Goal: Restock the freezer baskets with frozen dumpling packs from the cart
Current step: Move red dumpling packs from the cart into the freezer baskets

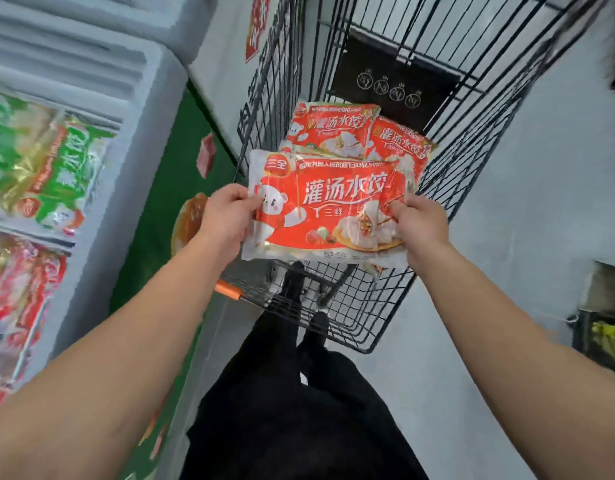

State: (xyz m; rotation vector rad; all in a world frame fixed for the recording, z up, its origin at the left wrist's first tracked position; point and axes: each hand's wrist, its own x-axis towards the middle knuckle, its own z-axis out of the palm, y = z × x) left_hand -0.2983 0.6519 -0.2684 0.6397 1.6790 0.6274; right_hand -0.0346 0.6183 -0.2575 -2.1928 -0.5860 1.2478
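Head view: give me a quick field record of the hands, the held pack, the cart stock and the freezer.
held pack: red dumpling pack, flat, label up, above the cart
left hand: left hand grips the pack's left edge
right hand: right hand grips its right edge
cart: black wire cart, two more packs visible inside
freezer: freezer on the left, baskets hold other packets

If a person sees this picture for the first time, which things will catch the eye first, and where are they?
First comes the bright red dumpling pack in the centre, held over the cart by the left hand and the right hand, one at each side edge. Behind it, two more red packs lie in the black wire cart. At the left edge, the freezer shows green and red packs.
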